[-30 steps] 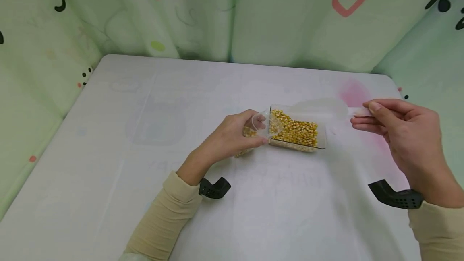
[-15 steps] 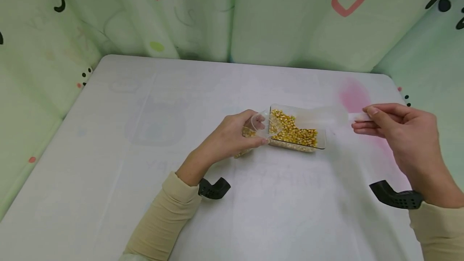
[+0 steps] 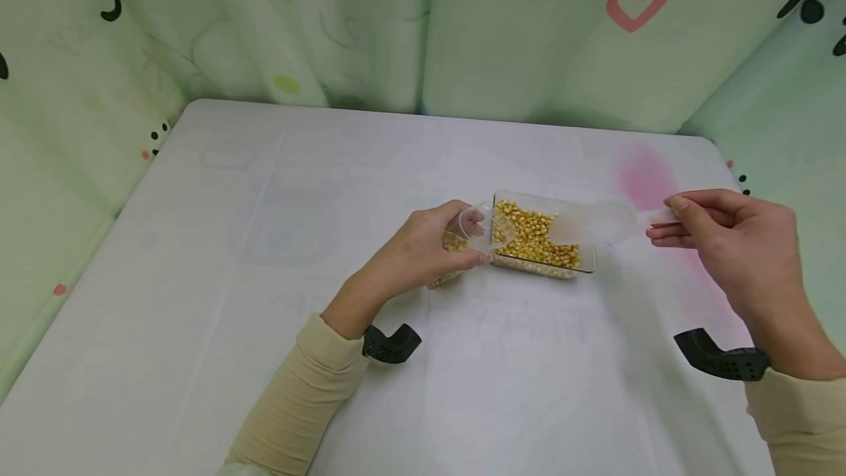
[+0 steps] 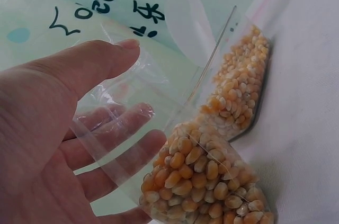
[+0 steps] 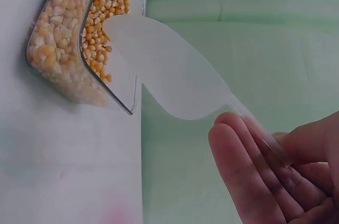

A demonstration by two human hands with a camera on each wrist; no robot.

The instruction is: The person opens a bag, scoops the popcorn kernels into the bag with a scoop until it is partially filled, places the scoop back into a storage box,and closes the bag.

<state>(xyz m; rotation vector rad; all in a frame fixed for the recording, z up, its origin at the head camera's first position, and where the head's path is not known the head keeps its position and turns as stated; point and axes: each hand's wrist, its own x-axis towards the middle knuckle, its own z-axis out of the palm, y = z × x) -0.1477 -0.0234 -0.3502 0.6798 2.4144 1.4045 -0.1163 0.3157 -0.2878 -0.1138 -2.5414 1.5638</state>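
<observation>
My left hand [image 3: 423, 248] holds a clear plastic bag [image 4: 198, 179] round its mouth, thumb on one side and fingers on the other. Corn kernels fill the bag's lower part. Right beside it on the table stands a clear rectangular box [image 3: 588, 269] with corn kernels [image 3: 525, 233] inside. Between thumb and fingers, my right hand [image 3: 740, 248] pinches the short handle of a whitish translucent scoop [image 5: 164, 68]. The scoop reaches over the box's right end, its tip right at the kernels in the right wrist view.
A white-covered table [image 3: 198, 314] lies under everything, with a pink patch [image 3: 648, 171] at the back right. Green patterned curtains [image 3: 529, 42] hang behind and along both sides. Each wrist wears a black band piece [image 3: 393, 344].
The scoop has come down from behind the box's far edge over its right end, and most recently slid a little rightward. The left hand and bag have stayed put.
</observation>
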